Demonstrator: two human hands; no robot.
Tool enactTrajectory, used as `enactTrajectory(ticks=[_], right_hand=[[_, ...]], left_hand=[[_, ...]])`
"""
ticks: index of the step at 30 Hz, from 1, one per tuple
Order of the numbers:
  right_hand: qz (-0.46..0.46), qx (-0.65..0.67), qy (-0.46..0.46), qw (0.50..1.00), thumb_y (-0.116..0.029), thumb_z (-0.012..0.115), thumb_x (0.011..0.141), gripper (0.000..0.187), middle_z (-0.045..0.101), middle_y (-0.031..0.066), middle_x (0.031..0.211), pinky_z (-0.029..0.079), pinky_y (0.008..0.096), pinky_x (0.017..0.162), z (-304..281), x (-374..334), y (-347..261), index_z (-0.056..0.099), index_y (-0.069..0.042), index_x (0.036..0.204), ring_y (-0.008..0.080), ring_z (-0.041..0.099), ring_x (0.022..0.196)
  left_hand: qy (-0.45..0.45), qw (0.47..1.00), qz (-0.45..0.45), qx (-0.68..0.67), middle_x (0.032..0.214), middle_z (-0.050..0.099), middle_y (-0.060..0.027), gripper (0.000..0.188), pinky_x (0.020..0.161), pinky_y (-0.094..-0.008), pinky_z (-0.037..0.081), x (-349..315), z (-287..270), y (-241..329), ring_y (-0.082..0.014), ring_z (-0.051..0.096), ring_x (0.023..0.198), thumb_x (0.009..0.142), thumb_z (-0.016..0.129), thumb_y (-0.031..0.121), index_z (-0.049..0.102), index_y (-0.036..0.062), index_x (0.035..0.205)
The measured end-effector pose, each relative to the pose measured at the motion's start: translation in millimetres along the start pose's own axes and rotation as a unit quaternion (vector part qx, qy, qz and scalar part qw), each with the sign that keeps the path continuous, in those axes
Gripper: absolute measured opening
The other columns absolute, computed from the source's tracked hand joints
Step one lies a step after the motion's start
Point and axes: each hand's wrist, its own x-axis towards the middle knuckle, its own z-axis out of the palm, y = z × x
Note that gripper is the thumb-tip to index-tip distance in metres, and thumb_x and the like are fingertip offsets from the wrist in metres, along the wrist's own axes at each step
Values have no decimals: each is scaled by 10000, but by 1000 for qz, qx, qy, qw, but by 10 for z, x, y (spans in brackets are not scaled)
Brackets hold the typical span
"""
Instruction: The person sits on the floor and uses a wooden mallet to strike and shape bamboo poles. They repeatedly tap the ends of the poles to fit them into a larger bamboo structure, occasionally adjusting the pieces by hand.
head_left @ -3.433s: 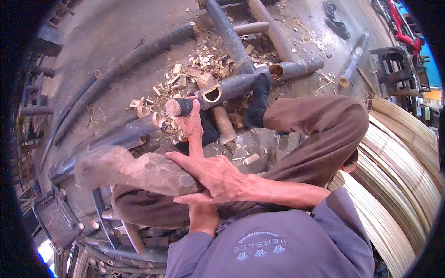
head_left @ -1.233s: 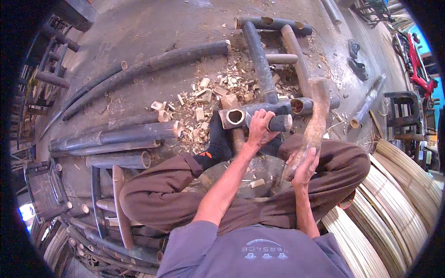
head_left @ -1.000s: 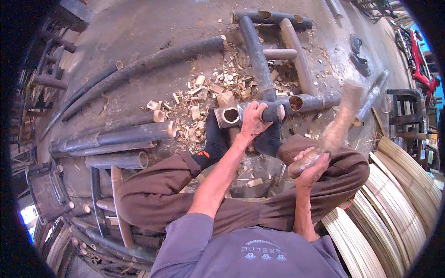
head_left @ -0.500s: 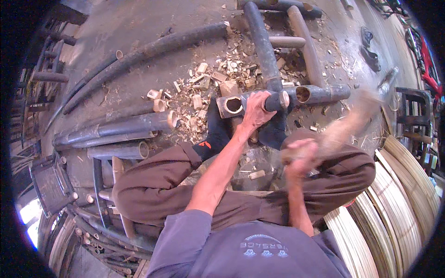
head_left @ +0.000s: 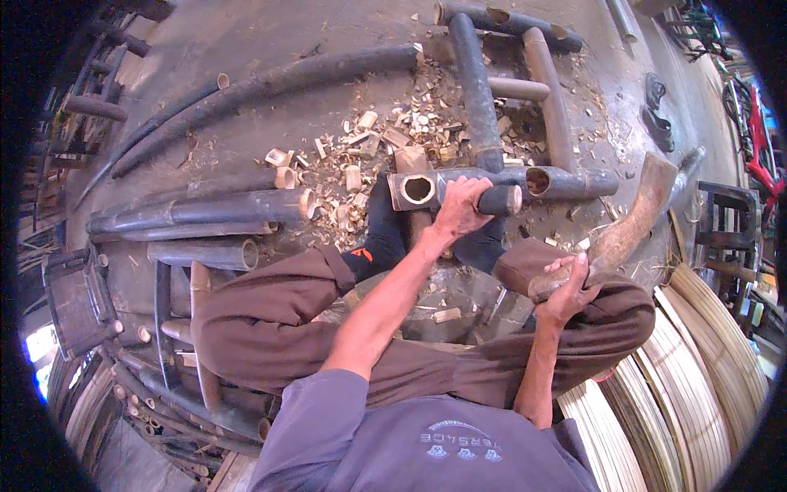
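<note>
My left hand point(head_left: 463, 207) is closed round a short dark cylinder with a pale end point(head_left: 500, 199), which looks like a tool handle; its other end is hidden. It rests against a dark bamboo pole point(head_left: 566, 184) with round holes cut in it, one left of the hand and one right. The pole lies across a bamboo frame point(head_left: 471, 90), between my dark-shod feet point(head_left: 384, 225). Out to the right, my right hand point(head_left: 566, 291) grips a thick, curved wooden club point(head_left: 635, 217) by its lower end, its head pointing up and away.
Pale bamboo chips point(head_left: 352, 180) litter the floor beyond my feet. Long dark bamboo poles point(head_left: 270, 90) lie at the left, with cut tubes point(head_left: 205, 211) nearer. Bundled pale slats point(head_left: 680, 385) are at my right, a black stool point(head_left: 725, 217) behind them. Sandals point(head_left: 656, 123) lie far right.
The club, blurred by motion before, is now sharp and more upright, and my right hand has shifted right and slightly down. My left hand keeps its grip on the dark cylinder.
</note>
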Motion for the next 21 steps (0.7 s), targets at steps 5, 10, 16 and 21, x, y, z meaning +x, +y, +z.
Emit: enactTrajectory(ticks=[5, 10, 16, 21], right_hand=[[-19, -14, -3, 1000, -144, 550, 952, 287, 545, 81, 716, 479, 326, 563, -103, -63, 0, 410, 10, 1151, 169, 538, 616], [-6, -26, -34, 999, -156, 568, 946, 440, 556, 82, 737, 488, 344, 673, -163, -147, 210, 358, 45, 1276, 176, 553, 685], [-46, -259, -109, 959, -215, 653, 915, 629, 585, 107, 816, 501, 339, 706, 33, -492, 987, 320, 82, 1358, 186, 584, 724], [98, -125, -87, 984, -149, 617, 919, 393, 548, 54, 717, 463, 295, 550, 111, -576, 824, 433, 4, 1230, 139, 537, 609]], left_hand=[[-26, 999, -13, -15, 956, 641, -64, 473, 763, -431, 402, -21, 12, -98, -318, 566, 894, 608, 813, 151, 592, 130, 1025], [-24, 998, -20, -62, 928, 635, -62, 447, 757, -430, 397, -19, -34, -197, -324, 556, 888, 612, 802, 155, 586, 130, 1002], [-94, 994, -57, -15, 967, 628, -81, 477, 796, -455, 420, -9, -132, -175, -353, 557, 911, 626, 801, 136, 579, 105, 1046], [-8, 997, -53, -48, 962, 632, -106, 428, 756, -481, 392, -123, -58, -136, -371, 564, 925, 626, 793, 184, 580, 120, 991]])
